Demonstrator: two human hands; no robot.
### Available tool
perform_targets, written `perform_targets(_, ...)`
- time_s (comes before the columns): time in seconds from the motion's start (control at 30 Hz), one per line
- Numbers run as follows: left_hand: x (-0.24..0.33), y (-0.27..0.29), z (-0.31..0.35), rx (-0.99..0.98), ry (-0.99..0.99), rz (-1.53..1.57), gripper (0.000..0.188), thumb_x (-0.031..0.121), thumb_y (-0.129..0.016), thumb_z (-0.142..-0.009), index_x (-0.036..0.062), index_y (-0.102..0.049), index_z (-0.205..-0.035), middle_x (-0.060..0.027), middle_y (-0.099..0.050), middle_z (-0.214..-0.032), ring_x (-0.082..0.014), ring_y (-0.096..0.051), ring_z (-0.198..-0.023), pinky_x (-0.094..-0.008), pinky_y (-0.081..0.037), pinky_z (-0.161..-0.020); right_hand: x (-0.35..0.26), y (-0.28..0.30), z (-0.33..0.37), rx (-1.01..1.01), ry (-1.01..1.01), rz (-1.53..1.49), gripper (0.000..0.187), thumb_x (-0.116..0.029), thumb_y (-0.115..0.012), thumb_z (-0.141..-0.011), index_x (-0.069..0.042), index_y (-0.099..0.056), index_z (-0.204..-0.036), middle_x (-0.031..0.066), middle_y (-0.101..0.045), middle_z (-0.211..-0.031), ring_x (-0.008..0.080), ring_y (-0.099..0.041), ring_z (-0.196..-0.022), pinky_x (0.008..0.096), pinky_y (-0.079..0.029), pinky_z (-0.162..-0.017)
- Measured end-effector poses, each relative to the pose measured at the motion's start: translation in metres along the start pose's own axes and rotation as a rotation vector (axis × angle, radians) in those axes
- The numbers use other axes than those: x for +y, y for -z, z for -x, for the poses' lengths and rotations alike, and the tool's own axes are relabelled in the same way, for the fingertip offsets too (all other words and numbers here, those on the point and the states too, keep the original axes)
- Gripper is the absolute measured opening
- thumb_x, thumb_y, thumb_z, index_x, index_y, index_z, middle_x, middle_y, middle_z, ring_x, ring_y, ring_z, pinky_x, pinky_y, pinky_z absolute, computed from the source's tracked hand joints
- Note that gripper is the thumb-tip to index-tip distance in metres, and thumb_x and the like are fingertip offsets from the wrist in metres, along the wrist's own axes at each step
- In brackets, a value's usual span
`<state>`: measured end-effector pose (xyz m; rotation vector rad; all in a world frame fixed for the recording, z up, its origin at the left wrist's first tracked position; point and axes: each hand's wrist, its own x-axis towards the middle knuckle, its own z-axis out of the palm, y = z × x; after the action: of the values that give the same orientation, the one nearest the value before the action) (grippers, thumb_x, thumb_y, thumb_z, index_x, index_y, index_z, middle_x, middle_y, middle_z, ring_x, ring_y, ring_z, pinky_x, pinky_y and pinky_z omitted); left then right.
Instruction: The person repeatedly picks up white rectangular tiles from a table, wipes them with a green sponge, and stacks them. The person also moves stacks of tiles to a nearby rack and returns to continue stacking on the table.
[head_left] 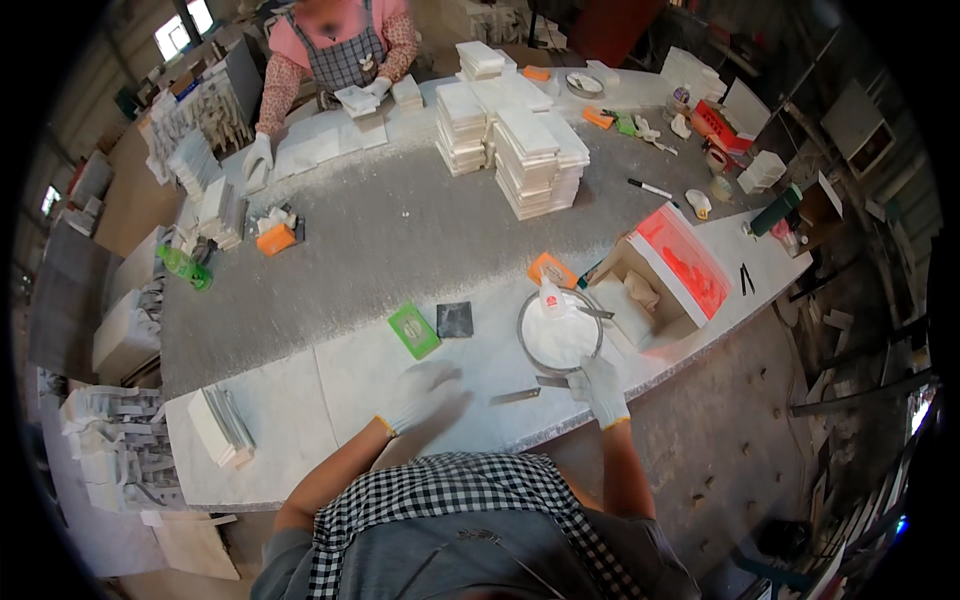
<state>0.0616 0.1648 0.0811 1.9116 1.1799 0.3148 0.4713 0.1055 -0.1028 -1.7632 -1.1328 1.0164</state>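
Observation:
White knit gloves cover both my hands. Over the near marble slab, my left hand [425, 395] is smeared by motion, and its fingers do not show clearly. My right hand [600, 388] is closed around a putty knife, whose flat dark blade [551, 381] points left. A second flat metal blade [515, 397] lies on the slab between my hands. Just beyond my right hand stands a round bowl [521, 335] of white powder or paste, with a white bottle [551, 300] and a flat tool [596, 312] at its rim. A green block [414, 332] and a dark square tile [454, 320] lie ahead of my left hand.
An open carton [690, 270] stands right of the bowl, an orange block [552, 268] behind it. Stacked white tiles [530, 160] rise mid-table; upright tiles [222, 428] stand near left. Across the table a gloved co-worker [340, 60] handles tiles. A green bottle [185, 268] lies far left.

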Motion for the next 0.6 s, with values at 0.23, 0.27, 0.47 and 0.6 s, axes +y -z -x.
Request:
perform_targets(0.23,0.023,0.052,-0.096,0.022,0.011,0.293,0.059,0.039,-0.064,-0.095,-0.006,-0.057,-0.133,-0.014,-0.068,-0.118,-0.0218,-0.064,-0.105,-0.0333,-0.05,-0.091,-0.173,0.015,0.031,0.0,0.371,0.782,0.037,-0.037,-0.053,-0.096,-0.002,-0.064,-0.104,0.0249,-0.067,-0.085,0.0437,-0.066,-0.08,0.0507,-0.051,-0.072)
perform_targets(0.27,0.049,0.069,-0.109,-0.033,0.084,0.371,0.058,0.039,-0.064,-0.095,-0.0049,-0.058,-0.133,-0.013,-0.068,-0.116,-0.0206,-0.063,-0.102,-0.032,-0.05,-0.089,-0.202,0.013,0.034,0.009,0.299,0.675,0.039,-0.039,-0.052,-0.097,-0.003,-0.064,-0.106,0.025,-0.067,-0.085,0.0446,-0.065,-0.081,0.0513,-0.05,-0.072)
perform_targets(0.47,0.077,0.104,-0.222,0.044,0.198,0.523,0.067,0.051,-0.056,-0.097,-0.0012,-0.053,-0.14,-0.0154,-0.063,-0.125,-0.0244,-0.057,-0.113,-0.037,-0.044,-0.099,-0.283,-0.027,-0.038,-0.011,0.385,0.385,0.045,-0.04,-0.047,-0.099,-0.008,-0.061,-0.126,0.0278,-0.067,-0.104,0.0463,-0.065,-0.096,0.0513,-0.05,-0.084)
perform_targets(0.6,0.099,0.112,-0.284,0.066,0.247,0.666,0.077,0.055,-0.054,-0.097,0.0002,-0.04,-0.15,-0.0184,-0.044,-0.15,-0.0306,-0.042,-0.136,-0.0431,-0.036,-0.11,-0.294,-0.045,-0.128,0.074,0.29,0.11,0.052,-0.04,-0.052,-0.097,-0.006,-0.054,-0.137,0.0301,-0.064,-0.114,0.0463,-0.061,-0.107,0.05,-0.046,-0.095)
